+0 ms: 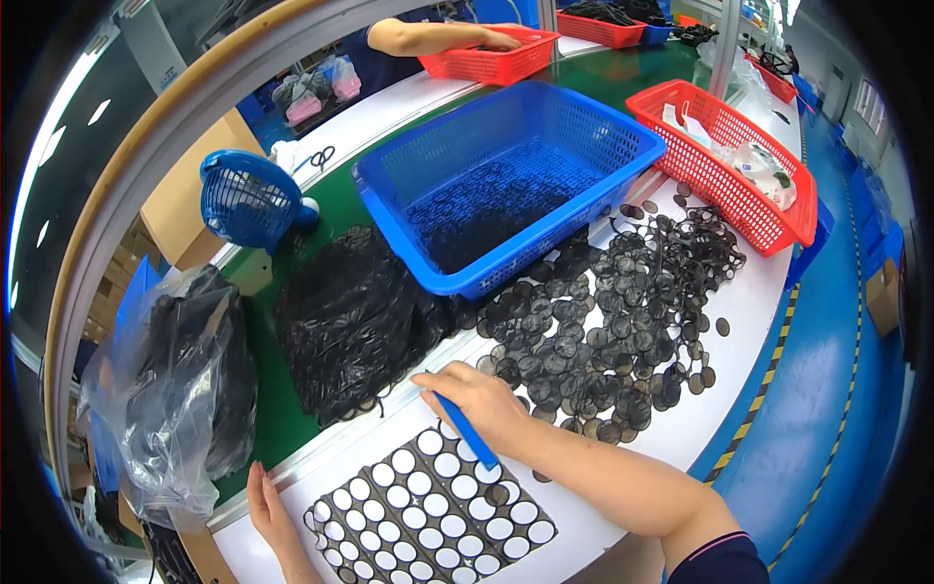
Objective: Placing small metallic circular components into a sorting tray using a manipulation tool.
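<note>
My right hand (477, 397) grips a flat blue stick-like tool (467, 435), which slants down over a thin black sheet (434, 477). Rows of round holes run through this sheet, and the white tabletop shows through them. One dark disc (497, 494) lies over a hole near the tool's lower end. At the sheet's left side my left hand (272, 521) is held with its fingers stretched out and nothing in it. Beyond my right hand spreads a loose pile of thin dark translucent discs (564, 346), with black ring-like scraps (696, 238) at its far right.
A blue basket (450, 283) with small black pieces stands behind the pile. Black sheets (341, 321) lie left of it, near a bulging clear bag (165, 389) and a blue fan (248, 198). A red basket (778, 229) sits far right. Across the table, another person's hand (501, 40) reaches into a red basket (457, 66).
</note>
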